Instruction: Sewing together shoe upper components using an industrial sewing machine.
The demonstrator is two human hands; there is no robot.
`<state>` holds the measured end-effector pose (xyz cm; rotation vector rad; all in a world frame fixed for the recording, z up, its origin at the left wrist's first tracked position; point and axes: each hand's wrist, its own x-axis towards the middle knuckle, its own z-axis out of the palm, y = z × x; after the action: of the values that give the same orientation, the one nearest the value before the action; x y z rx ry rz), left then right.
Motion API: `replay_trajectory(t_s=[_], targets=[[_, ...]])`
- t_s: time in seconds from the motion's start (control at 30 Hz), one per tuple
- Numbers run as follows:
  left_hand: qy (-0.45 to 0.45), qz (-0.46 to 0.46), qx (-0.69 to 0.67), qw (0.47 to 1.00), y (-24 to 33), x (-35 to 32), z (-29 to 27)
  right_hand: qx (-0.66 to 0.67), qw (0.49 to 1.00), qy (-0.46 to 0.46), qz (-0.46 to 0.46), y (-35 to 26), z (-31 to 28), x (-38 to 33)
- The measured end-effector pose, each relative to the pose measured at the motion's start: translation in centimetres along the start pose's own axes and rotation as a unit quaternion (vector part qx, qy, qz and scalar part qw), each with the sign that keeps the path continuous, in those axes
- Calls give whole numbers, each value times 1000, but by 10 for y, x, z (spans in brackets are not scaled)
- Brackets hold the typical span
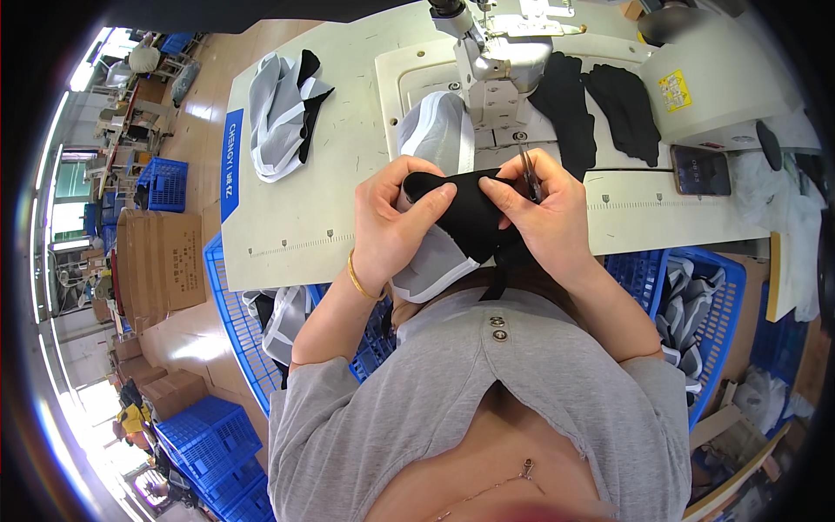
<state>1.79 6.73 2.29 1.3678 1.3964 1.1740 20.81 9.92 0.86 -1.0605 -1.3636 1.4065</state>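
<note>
Near the table's front edge, a black fabric piece (465, 204) is stretched between my two hands. My left hand (396, 217) pinches its left side, thumb on top. The right side is pinched by my right hand (544, 204), which also has small dark scissors (529, 170) tucked in its fingers, blades pointing away from me. A grey panel with white edging (430, 261) hangs below the black cloth and seems joined to it. Just beyond my hands, another grey and white fabric piece (435, 126) lies by the sewing machine head (496, 70). The far fingers are partly hidden by the cloth.
Grey, white and black pieces (283, 113) lie at the table's left. Black cut pieces (622, 109) and a phone (700, 170) lie right of the machine. Blue baskets of fabric (235, 304) flank me below the table; a cardboard box (161, 265) stands left.
</note>
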Motion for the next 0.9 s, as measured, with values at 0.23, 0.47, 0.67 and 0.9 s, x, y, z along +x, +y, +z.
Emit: replay_trajectory(t_s=[0.23, 0.47, 0.67, 0.9], targets=[[9, 16, -11, 1000, 0, 0, 0, 25, 1000, -3, -1, 3, -3, -1], [6, 9, -4, 1000, 2, -1, 0, 110, 994, -1, 7, 11, -11, -1], [16, 31, 13, 999, 2, -3, 2, 163, 986, 9, 11, 15, -10, -1], [25, 45, 36, 998, 2, -2, 2, 185, 983, 11, 7, 15, -8, 1]])
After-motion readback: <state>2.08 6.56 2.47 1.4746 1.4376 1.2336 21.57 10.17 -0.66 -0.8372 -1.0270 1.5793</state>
